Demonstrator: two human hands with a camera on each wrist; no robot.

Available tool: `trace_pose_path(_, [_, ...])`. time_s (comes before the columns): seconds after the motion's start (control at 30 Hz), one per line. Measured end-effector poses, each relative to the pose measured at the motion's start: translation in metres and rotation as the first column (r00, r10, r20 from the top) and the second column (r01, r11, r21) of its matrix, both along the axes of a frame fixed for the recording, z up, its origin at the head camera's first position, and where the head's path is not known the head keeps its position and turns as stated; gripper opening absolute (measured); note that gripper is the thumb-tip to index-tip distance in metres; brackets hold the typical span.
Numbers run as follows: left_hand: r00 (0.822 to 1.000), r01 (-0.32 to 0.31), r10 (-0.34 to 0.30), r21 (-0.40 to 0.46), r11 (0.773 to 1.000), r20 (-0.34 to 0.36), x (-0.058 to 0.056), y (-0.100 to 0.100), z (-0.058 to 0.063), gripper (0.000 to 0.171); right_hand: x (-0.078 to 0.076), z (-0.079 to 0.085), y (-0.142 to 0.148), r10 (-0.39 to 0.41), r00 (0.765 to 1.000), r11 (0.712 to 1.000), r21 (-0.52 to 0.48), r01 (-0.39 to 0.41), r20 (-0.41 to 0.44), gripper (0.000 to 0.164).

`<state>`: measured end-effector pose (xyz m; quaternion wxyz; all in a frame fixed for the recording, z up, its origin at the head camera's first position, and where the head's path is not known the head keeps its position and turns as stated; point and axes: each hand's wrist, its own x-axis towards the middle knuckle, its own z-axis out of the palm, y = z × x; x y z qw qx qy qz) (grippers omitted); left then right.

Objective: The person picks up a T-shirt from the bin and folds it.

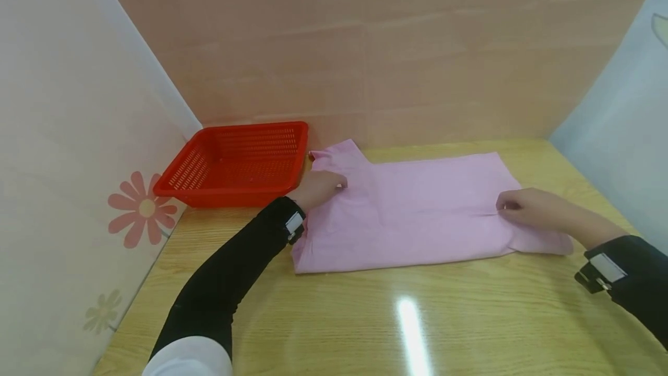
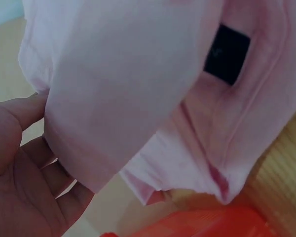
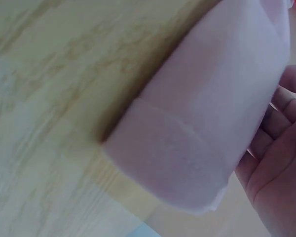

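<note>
A pink shirt [image 1: 428,208] lies folded lengthwise across the table, its dark neck label [image 2: 228,54] showing inside the collar in the left wrist view. My left hand [image 1: 318,187] pinches the cloth at the shirt's left end, thumb on one side of a flap and fingers on the other. At the right end my right hand [image 1: 537,208] pinches the folded fabric. In the right wrist view a stitched band [image 3: 163,158] runs along the shirt's near end, with the right fingers [image 3: 274,121] partly behind the cloth edge.
A red plastic basket [image 1: 250,193] stands at the back left, close to the shirt and my left forearm. The wooden table [image 1: 334,324] is bounded by a tan wall behind and pale walls on both sides, the left one with flower prints.
</note>
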<state>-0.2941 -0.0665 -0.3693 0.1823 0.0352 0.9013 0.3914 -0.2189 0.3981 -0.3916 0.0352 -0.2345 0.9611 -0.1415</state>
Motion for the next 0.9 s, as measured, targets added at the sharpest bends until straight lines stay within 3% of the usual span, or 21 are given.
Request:
trace_pose_path(0.03, [0.997,-0.066,0.064,0.05,0.997,0.042,-0.002,0.0,-0.004,0.042,-0.001,-0.002,0.0,-0.004,1.0,1.0,-0.003,0.004,0.009,0.01])
trace_pose_path(0.1, [1.0,0.025,-0.025,-0.022,0.999,0.002,-0.009,-0.001,-0.013,0.039,-0.002,-0.005,0.002,-0.009,1.0,1.0,-0.01,0.009,0.019,0.01])
trace_pose_path(0.17, [0.987,0.145,-0.153,-0.133,0.98,-0.051,-0.013,-0.003,-0.018,0.033,-0.002,-0.007,0.004,-0.014,1.0,1.0,-0.02,0.015,0.02,0.009])
trace_pose_path(0.23, [0.942,0.258,-0.302,-0.262,0.93,-0.143,-0.017,-0.005,-0.022,0.025,-0.003,-0.01,0.008,-0.019,1.0,0.999,-0.039,0.02,0.025,0.007])
trace_pose_path(0.27, [0.917,0.293,-0.359,-0.32,0.901,-0.172,-0.018,-0.005,-0.024,0.024,-0.004,-0.011,0.01,-0.02,0.999,0.999,-0.047,0.021,0.028,0.005])
trace_pose_path(0.3, [0.906,0.304,-0.382,-0.347,0.887,-0.184,-0.019,-0.005,-0.025,0.024,-0.005,-0.012,0.012,-0.025,0.999,0.998,-0.053,0.027,0.034,0.005])
trace_pose_path(0.4, [0.899,0.305,-0.394,-0.368,0.878,-0.193,-0.019,-0.005,-0.027,0.022,-0.007,-0.014,0.017,-0.03,0.999,0.997,-0.063,0.032,0.035,0.006])
trace_pose_path(0.5, [0.913,0.282,-0.363,-0.354,0.892,-0.187,-0.019,-0.004,-0.028,0.02,-0.009,-0.015,0.02,-0.028,0.999,0.997,-0.065,0.029,0.024,0.01])
trace_pose_path(0.6, [0.908,0.277,-0.368,-0.372,0.886,-0.2,-0.02,-0.004,-0.03,0.018,-0.01,-0.017,0.021,-0.012,1.0,0.997,-0.075,0.012,-0.003,0.013])
trace_pose_path(0.77, [0.875,0.295,-0.428,-0.452,0.842,-0.226,-0.02,-0.001,-0.032,0.018,-0.011,-0.025,0.024,-0.004,0.997,0.999,-0.054,0.0,-0.079,0.014])
trace_pose_path(0.9, [0.84,0.288,-0.48,-0.543,0.789,-0.253,-0.013,0.003,-0.029,0.022,-0.01,-0.025,0.03,-0.066,0.997,0.997,-0.046,0.064,-0.031,0.003])
